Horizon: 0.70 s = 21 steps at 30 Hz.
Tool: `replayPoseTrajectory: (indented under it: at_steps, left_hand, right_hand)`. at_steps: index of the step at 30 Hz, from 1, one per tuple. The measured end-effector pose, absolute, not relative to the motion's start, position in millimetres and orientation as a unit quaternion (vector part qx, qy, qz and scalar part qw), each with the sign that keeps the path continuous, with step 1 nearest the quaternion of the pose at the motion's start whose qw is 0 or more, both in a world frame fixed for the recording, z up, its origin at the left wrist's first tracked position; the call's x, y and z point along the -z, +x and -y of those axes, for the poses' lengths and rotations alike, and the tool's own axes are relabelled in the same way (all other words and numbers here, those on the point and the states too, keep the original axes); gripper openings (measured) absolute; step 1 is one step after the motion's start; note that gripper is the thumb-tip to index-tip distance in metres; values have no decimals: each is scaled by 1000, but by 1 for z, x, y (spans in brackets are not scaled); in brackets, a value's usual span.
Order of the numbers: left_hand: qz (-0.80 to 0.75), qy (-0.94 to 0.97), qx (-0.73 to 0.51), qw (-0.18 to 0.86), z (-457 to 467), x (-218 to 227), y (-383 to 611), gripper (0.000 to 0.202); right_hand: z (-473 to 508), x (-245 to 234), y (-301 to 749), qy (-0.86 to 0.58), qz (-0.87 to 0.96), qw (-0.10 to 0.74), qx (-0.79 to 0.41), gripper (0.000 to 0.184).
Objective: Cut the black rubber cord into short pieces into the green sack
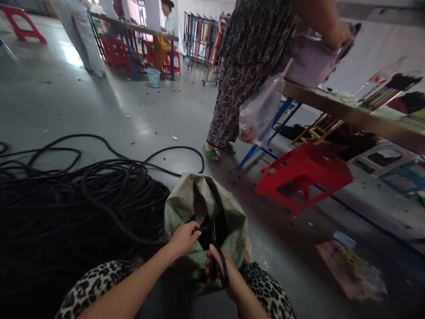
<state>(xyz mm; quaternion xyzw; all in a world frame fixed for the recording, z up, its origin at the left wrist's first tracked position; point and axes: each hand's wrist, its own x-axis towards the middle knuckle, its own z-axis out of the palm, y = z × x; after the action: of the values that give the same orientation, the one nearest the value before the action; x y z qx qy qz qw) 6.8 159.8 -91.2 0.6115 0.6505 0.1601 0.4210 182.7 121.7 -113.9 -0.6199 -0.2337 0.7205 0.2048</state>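
Both knees, in leopard-print cloth, frame the bottom of the view. Between them the right hand [222, 271] is clenched around the black handles of a pair of scissors [215, 250], whose blades point up into the mouth of a green woven sack [206, 204]. The left hand [183, 239] sits just beside the blades at the sack's rim, fingers pinched on what looks like a short cord end [203, 231]. The inside of the sack is too dark to make out more.

Touching the sack on its left, a big loose coil of black cord [99, 190] sprawls over the grey floor, with 1 loop trailing off behind the sack. To the right lie a pink packet [348, 270] and, further off, a red plastic stool [302, 175] beside blue legs.

Beyond that, a person in a patterned dress [239, 88] and green sandals stands at a cluttered surface [332, 105], a clear plastic bag [260, 110] hanging at its edge.

At the far end stand a small blue bucket [153, 77], more red stools under another surface where someone sits, and a rack of coloured straps [199, 35].
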Motion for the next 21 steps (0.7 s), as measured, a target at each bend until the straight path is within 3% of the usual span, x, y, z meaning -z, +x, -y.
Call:
replayPoseTrajectory:
  at_steps: [21]
  left_hand:
    - [-693,571,-196,393,-147,77,5,31]
  right_hand:
    - [-106,108,191,-584,295,183,-734,54]
